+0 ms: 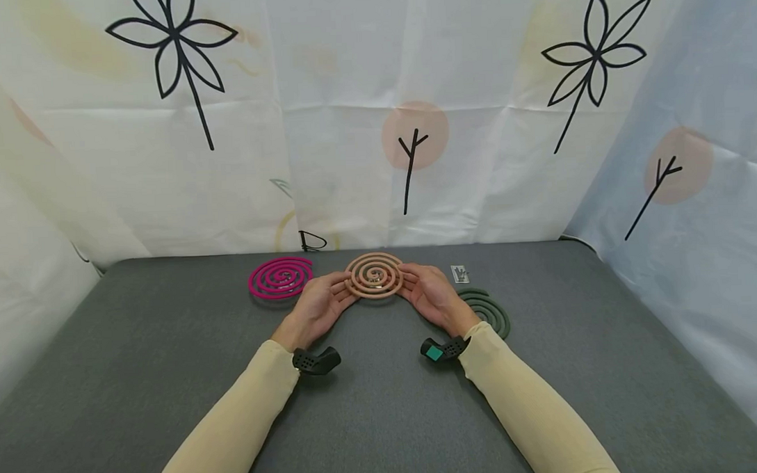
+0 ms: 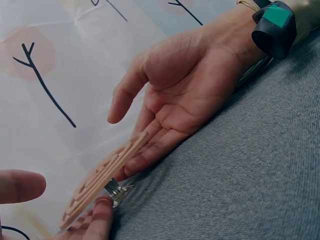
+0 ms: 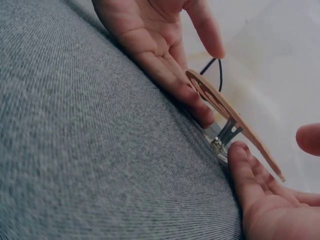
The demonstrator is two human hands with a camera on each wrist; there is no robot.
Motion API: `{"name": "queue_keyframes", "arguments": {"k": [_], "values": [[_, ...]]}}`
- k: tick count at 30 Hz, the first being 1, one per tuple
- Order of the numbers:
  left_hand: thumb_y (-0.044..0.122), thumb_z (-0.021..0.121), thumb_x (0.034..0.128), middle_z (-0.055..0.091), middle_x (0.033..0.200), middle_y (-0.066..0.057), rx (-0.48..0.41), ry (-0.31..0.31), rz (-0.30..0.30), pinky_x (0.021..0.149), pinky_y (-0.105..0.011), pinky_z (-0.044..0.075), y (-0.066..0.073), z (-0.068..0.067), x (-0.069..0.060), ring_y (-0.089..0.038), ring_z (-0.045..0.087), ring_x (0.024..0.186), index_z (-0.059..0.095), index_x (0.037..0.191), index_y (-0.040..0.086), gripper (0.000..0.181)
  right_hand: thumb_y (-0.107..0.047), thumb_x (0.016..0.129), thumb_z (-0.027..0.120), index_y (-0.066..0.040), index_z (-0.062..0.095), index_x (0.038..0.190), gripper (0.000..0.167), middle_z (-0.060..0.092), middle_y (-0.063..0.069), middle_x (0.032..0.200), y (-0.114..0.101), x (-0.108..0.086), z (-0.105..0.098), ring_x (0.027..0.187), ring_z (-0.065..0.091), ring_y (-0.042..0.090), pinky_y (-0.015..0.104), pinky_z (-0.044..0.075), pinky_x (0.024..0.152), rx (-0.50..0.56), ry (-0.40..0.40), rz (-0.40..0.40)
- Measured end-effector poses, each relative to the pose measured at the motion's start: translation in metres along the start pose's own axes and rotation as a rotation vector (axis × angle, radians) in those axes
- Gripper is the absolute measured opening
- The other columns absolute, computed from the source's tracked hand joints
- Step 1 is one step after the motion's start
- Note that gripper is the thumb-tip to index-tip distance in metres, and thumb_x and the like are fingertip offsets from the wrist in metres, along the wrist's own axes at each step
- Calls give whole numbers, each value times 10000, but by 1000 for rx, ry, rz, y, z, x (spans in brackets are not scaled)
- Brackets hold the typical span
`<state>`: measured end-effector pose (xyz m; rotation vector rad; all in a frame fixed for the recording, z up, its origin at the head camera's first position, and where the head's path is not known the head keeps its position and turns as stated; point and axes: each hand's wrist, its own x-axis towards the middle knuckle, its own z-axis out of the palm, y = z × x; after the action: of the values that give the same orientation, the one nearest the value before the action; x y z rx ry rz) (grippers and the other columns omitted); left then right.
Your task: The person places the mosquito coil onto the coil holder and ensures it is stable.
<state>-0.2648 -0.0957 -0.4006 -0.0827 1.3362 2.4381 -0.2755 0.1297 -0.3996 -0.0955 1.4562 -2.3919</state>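
Note:
A tan mosquito coil sits raised on a small metal stand at the far middle of the table. On its left side, my left hand has its fingers reaching under the coil's edge. My right hand does the same from the right, palm turned inward. Both thumbs stand away from the coil, and the fingers look mostly straight. In the left wrist view, the fingertips lie low beside the stand's foot; whether they touch it I cannot tell.
A pink mosquito coil is on the left, beyond my left hand. The green coil is partly hidden behind my right wrist. Near it lies a small flat metal piece. A printed curtain hangs behind the grey table.

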Motion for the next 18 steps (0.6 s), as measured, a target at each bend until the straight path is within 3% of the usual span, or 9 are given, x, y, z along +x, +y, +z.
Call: {"name": "queue_keyframes", "arguments": {"k": [5, 14, 18], "values": [[89, 396, 1096, 276, 1599, -256, 21, 0, -12, 1179, -406, 352, 2, 0, 0, -337, 326, 1471, 235, 1573, -51, 523, -31, 1074, 418, 85, 237, 1555, 526, 278, 263, 1595, 0, 0, 1, 1438, 354, 348, 410, 361, 1173, -7, 6, 3], [115, 410, 1098, 326, 1572, -271, 25, 6, -27, 1148, -401, 399, 5, 1, -3, -348, 367, 1450, 251, 1574, -39, 525, -51, 1076, 430, 88, 300, 1530, 492, 328, 250, 1564, -1, -1, 1, 1191, 547, 219, 390, 411, 1133, -20, 18, 10], [138, 438, 1094, 321, 1576, -270, 27, 1, -35, 1151, -406, 395, 6, 2, -4, -350, 365, 1452, 237, 1583, -27, 554, -55, 1077, 433, 88, 294, 1535, 500, 324, 252, 1570, -2, 0, 1, 1274, 502, 268, 398, 402, 1141, -27, 18, 8]]}}
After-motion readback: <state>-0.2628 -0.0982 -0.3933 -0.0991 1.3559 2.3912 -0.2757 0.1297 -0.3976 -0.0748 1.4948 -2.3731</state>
